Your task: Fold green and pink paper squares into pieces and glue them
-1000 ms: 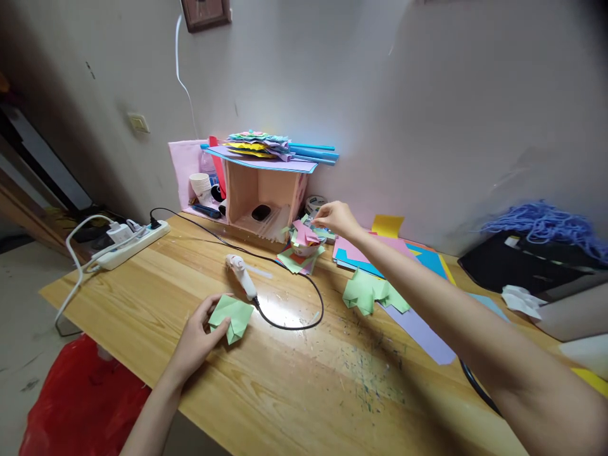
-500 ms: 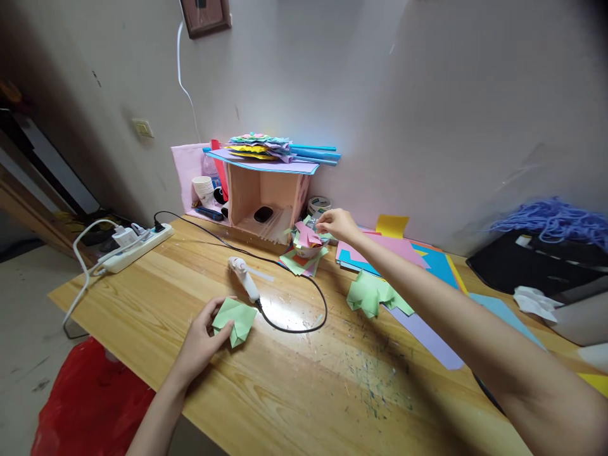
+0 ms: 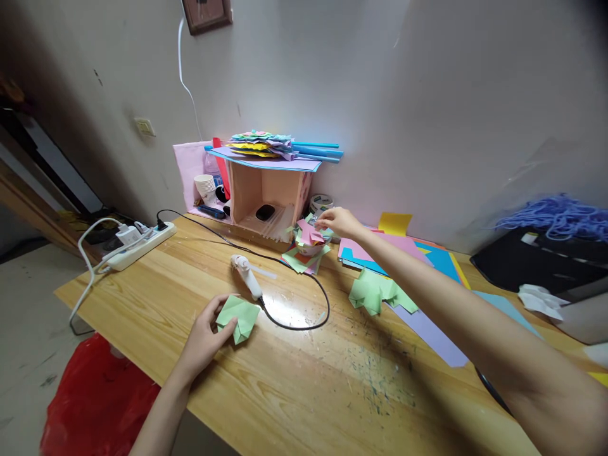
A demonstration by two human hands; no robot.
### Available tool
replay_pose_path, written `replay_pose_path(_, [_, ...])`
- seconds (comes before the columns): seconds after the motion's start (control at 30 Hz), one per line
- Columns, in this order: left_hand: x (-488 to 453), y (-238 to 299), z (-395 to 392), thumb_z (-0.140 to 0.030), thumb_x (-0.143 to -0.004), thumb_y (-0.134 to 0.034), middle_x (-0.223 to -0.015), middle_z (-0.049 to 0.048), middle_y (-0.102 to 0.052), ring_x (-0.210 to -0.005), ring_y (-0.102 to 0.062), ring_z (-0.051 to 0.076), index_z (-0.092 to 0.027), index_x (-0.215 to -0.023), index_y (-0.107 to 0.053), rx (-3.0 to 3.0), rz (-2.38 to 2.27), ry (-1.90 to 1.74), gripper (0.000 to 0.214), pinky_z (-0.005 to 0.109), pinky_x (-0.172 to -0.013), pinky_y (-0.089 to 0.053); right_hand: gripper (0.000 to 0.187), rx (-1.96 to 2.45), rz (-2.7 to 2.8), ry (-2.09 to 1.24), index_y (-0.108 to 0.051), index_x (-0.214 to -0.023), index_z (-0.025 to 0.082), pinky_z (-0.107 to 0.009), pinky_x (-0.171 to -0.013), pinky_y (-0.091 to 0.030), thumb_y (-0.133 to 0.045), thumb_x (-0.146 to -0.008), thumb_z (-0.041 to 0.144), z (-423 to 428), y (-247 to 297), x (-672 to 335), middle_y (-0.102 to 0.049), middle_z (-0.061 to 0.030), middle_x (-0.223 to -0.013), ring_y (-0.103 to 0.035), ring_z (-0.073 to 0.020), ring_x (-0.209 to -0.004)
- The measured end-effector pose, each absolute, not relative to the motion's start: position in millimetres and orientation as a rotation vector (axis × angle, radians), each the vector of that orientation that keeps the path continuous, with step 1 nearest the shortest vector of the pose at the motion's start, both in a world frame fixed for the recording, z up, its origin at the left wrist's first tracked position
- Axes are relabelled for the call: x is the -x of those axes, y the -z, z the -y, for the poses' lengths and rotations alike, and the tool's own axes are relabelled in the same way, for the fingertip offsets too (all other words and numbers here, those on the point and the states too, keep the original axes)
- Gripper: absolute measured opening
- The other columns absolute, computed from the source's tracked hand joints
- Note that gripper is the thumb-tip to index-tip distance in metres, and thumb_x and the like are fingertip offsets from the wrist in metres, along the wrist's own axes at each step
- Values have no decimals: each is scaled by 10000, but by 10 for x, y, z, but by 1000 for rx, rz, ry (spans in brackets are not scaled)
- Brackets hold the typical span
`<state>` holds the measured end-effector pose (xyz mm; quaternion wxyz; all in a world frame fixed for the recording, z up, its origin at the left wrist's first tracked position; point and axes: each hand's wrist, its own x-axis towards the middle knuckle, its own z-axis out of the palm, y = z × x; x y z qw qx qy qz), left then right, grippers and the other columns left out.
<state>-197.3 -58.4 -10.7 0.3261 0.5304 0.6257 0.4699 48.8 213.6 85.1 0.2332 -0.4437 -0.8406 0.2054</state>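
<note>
My left hand (image 3: 209,332) grips a folded piece of green paper (image 3: 239,315) between thumb and fingers, low over the near left part of the table. At the back, my right hand (image 3: 338,221) reaches to a small bowl (image 3: 311,248) heaped with paper scraps (image 3: 308,232). Its fingers are pinched together at the scraps' right side; whatever they hold is too small to make out. Other folded green papers (image 3: 370,291) lie beneath my right forearm. A white glue gun (image 3: 246,277) rests on the table between my hands, its black cord looping to the right.
A cardboard box (image 3: 266,190) with layered coloured paper (image 3: 261,144) and blue rolls on top stands against the wall. Left is a power strip (image 3: 142,247). Coloured sheets (image 3: 441,266) and a black bag (image 3: 522,259) with blue yarn lie right. A red plastic bag (image 3: 99,399) hangs below the edge.
The whole view has shifted slightly. My right hand stays at the bowl of scraps, and my left hand keeps its hold on the folded green paper.
</note>
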Motion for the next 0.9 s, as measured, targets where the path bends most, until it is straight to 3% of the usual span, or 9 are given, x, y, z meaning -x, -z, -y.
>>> replay_pose_path(0.1, [1971, 102, 583, -341, -762, -561, -1113, 93, -587, -965, -582, 205, -168, -1101, -491, -1383, -1648, -1237, 387, 282, -811, -476, 169, 1225, 2300, -553, -678, -721, 192, -197, -622, -435, -516, -740, 147, -2125, -867, -506, -713, -7, -765, -627, -122, -717])
replay_pose_path(0.3, [1962, 95, 575, -335, -758, -564, -1103, 92, -596, -956, -588, 204, -171, -1098, -496, -1391, -1638, -1250, 383, 289, -811, -482, 198, 1286, 2220, -415, -663, -617, 165, -242, -605, -430, -578, -719, 312, -2085, -887, -585, -688, -37, -630, -608, -160, -635])
replay_pose_path(0.43, [1968, 97, 571, -352, -756, -564, -1092, 92, -599, -960, -588, 206, -172, -1087, -499, -1392, -1658, -1243, 382, 294, -813, -485, 180, 1184, 2133, -366, -676, -810, 168, -234, -675, -438, -505, -760, 194, -2013, -845, -637, -702, -47, -812, -622, -147, -749])
replay_pose_path(0.5, [1965, 109, 568, -367, -745, -573, -1077, 91, -603, -968, -587, 213, -170, -1078, -501, -1382, -1662, -1260, 393, 304, -822, -483, 189, 1141, 2062, -380, -663, -793, 160, -250, -644, -440, -505, -783, 263, -1884, -819, -666, -691, -49, -737, -609, -148, -670])
replay_pose_path(0.63, [1822, 108, 543, -371, -720, -602, -1062, 94, -609, -969, -591, 217, -167, -1062, -485, -1311, -1579, -1363, 415, 312, -803, -495, 403, 1115, 2080, -755, -634, -675, 149, -239, -537, -428, -422, -834, 453, -1419, -741, -762, -605, -29, -514, -542, -122, -495])
replay_pose_path(0.77, [1411, 18, 438, -335, -711, -623, -1024, 77, -617, -952, -592, 204, -167, -1029, -503, -1340, -1524, -1310, 379, 307, -805, -491, 353, 1053, 2142, -1287, -624, -824, 172, -233, -502, -447, -464, -801, 486, -861, -587, -936, -673, -55, -794, -571, -126, -582])
replay_pose_path(0.9, [903, -111, 258, -301, -701, -621, -971, 81, -632, -894, -608, 209, -156, -998, -517, -1407, -1386, -1145, 347, 294, -707, -510, 317, 1028, 2051, -1453, -630, -936, 205, -318, -717, -496, -629, -702, 418, -428, -393, -1166, -659, -66, -943, -611, -209, -829])
